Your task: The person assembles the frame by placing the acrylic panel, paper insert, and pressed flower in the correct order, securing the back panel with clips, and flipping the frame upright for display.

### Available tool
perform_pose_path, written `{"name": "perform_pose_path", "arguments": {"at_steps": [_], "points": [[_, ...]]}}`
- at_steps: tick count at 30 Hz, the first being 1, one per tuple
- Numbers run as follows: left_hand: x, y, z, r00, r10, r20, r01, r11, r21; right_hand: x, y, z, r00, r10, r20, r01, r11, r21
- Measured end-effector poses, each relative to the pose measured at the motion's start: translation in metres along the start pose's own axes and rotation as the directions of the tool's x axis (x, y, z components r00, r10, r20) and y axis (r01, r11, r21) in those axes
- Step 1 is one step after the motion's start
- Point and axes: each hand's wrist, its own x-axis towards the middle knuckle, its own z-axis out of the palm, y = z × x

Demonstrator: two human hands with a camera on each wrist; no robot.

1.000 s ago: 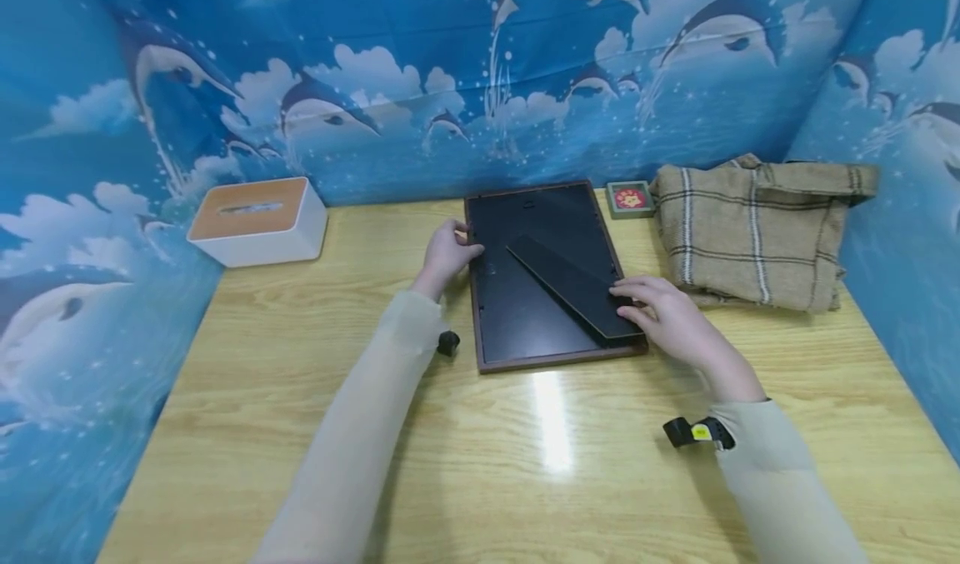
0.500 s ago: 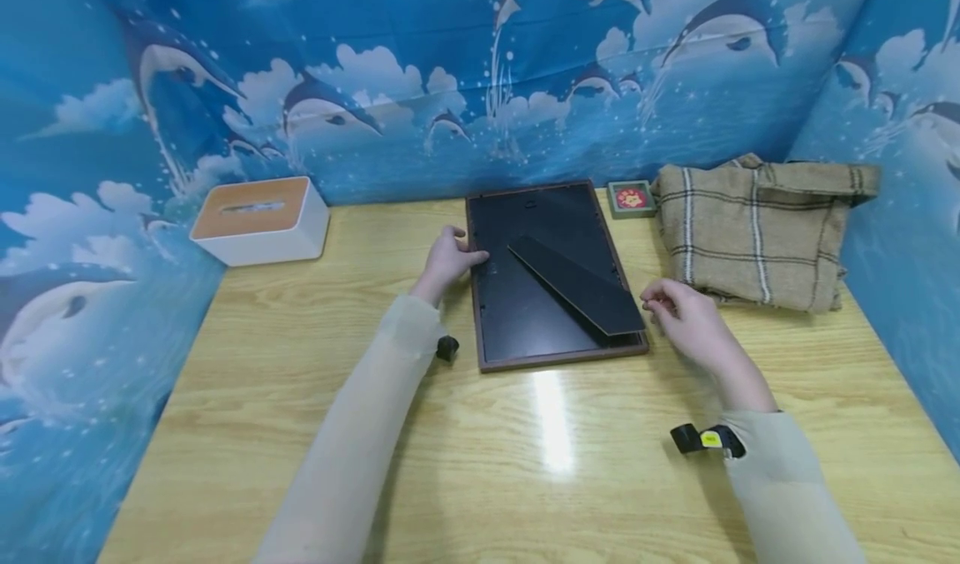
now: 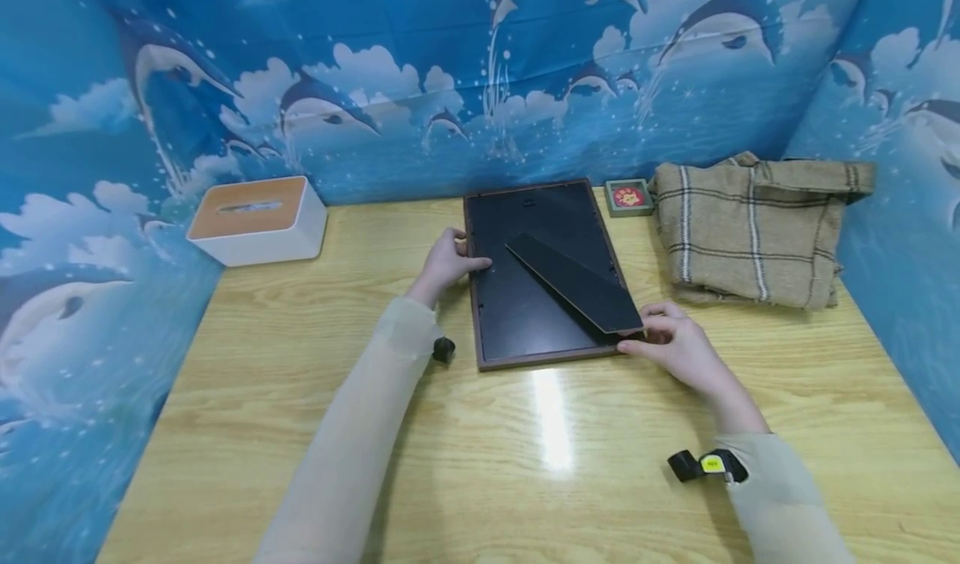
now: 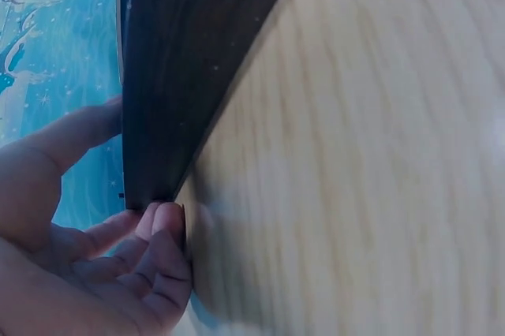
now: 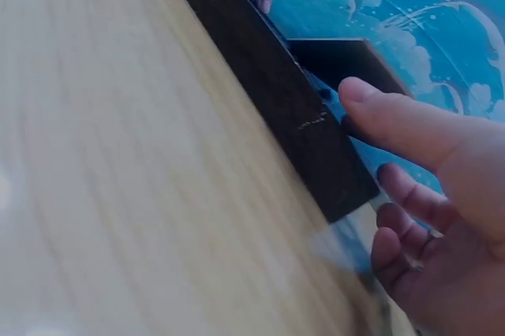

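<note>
A picture frame [image 3: 517,314] lies face down on the table, its black backing and dark brown rim showing. Its stand leg [image 3: 577,285] is swung out slantwise, the wide end near the lower right corner. My left hand [image 3: 444,262] grips the left side, thumb over the backing; in the left wrist view the fingertips [image 4: 166,218] tuck under the dark rim [image 4: 189,60]. My right hand [image 3: 678,347] is around the lower right corner with loosely bent fingers. In the right wrist view, its thumb [image 5: 394,115] is above the rim [image 5: 292,107] and its other fingers are beside the frame's end.
Back left stands a white tissue box [image 3: 255,222] with a wood-coloured top. A small green-framed plaque [image 3: 628,198] sits by the frame's upper right corner. A folded plaid cloth [image 3: 753,235] lies at the right. Dolphin-printed curtains [image 3: 420,72] border the table [image 3: 360,464].
My right hand has let go of the stand leg, drawn back to the right, then come in lower at the frame's corner. My left thumb has slid slightly farther over the backing.
</note>
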Motion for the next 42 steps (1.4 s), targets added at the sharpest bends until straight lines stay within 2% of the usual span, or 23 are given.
{"name": "perform_pose_path", "arguments": {"at_steps": [5,10,18,23,31,42], "points": [[-0.002,-0.003,-0.001,1.000,-0.002,0.020,0.003,0.999,-0.037,0.002,-0.001,0.007,1.000,0.017,-0.026,-0.017,1.000,0.009],[-0.002,-0.005,0.000,1.000,0.002,0.018,-0.001,0.999,-0.035,0.004,-0.003,0.011,0.999,0.024,-0.045,-0.023,1.000,0.008],[-0.001,-0.005,-0.001,0.999,-0.020,0.029,0.021,0.999,-0.025,0.008,-0.008,0.005,0.995,0.101,0.022,-0.101,0.995,0.020],[-0.001,-0.004,-0.001,0.999,-0.024,0.039,0.025,1.000,-0.019,0.010,-0.015,0.002,0.986,0.154,0.062,-0.154,0.988,-0.013],[-0.002,-0.006,-0.001,1.000,-0.004,0.025,0.004,1.000,-0.018,0.013,-0.025,0.004,0.971,0.232,0.061,-0.233,0.972,0.003],[-0.001,-0.006,-0.001,1.000,-0.005,0.027,0.005,1.000,-0.018,0.015,-0.028,0.006,0.971,0.238,0.030,-0.238,0.971,-0.014]]}}
